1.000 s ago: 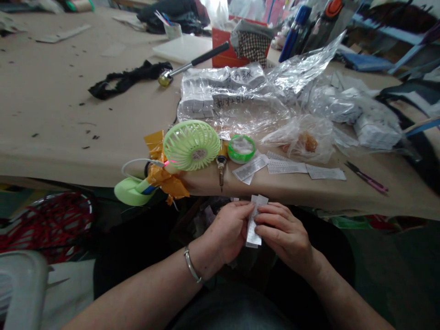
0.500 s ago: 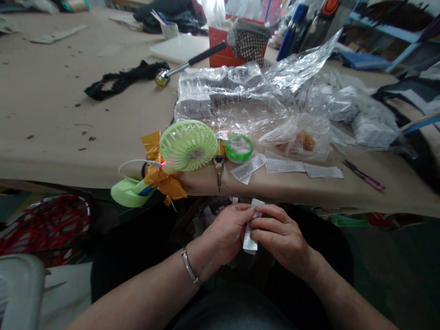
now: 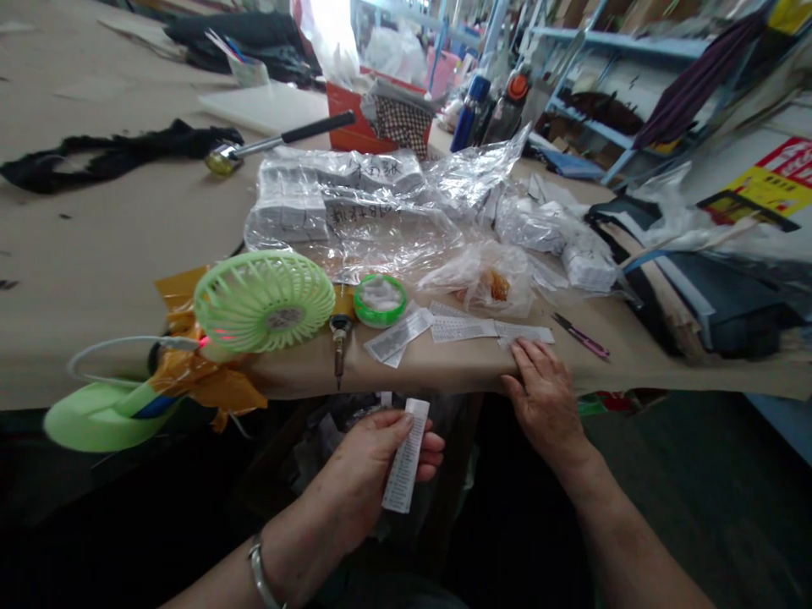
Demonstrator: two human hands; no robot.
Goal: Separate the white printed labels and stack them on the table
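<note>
Lying in the green dish [image 3: 381, 320], white wadding [image 3: 381, 293], beside printed labels [image 3: 464, 328].

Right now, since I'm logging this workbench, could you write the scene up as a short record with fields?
left hand: left hand holds a printed strip between thumb and fingers, off the table's front edge
right hand: right hand has its fingertips at the rightmost loose strip, seemingly touching it
other strips: more loose strips lie left of that one
right of strips: pink-handled snips
left of strips: green round container with white contents; light-green fan
behind: plastic-wrapped bundles
</note>
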